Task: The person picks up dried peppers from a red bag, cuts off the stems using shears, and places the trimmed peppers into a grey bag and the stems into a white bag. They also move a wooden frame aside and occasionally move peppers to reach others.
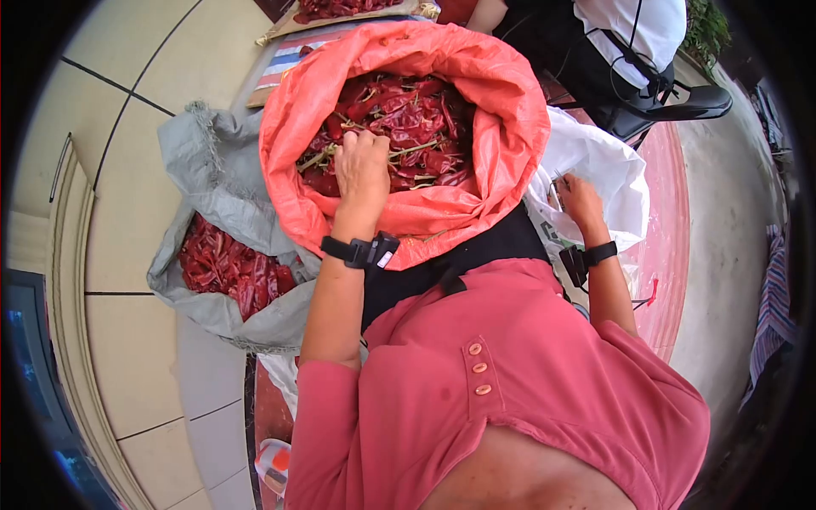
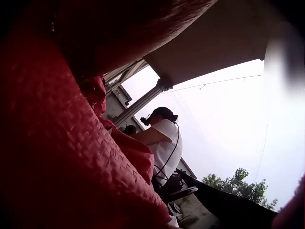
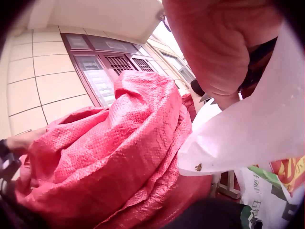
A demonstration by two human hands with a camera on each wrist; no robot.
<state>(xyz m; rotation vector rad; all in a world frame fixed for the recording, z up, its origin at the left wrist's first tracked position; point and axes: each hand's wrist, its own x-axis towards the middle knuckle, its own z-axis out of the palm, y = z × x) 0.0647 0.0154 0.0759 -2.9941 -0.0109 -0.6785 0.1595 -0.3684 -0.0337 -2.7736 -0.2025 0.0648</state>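
Note:
In the head view my left hand (image 1: 364, 170) reaches over the near rim of the red woven sack (image 1: 510, 127), down onto dried red chillies (image 1: 421, 123) with pale stems. Its back faces up; the fingertips are hidden, so I cannot tell whether they hold a chilli. My right hand (image 1: 582, 204) is at the mouth of the white sack (image 1: 616, 161), fingers curled round what look like scissors. In the right wrist view, the grey pointed tips of the scissors (image 3: 213, 100) show below the hand (image 3: 219, 47). The left wrist view is mostly filled by red sack cloth (image 2: 90, 157).
A grey sack (image 1: 225, 178) of dried chillies stands at the left. Beyond the red sack more chillies (image 1: 340, 8) lie on a sack. Another person (image 2: 164, 136) in a white top sits opposite, near a black chair (image 1: 693, 102). A printed bag (image 3: 259, 195) lies below the white sack.

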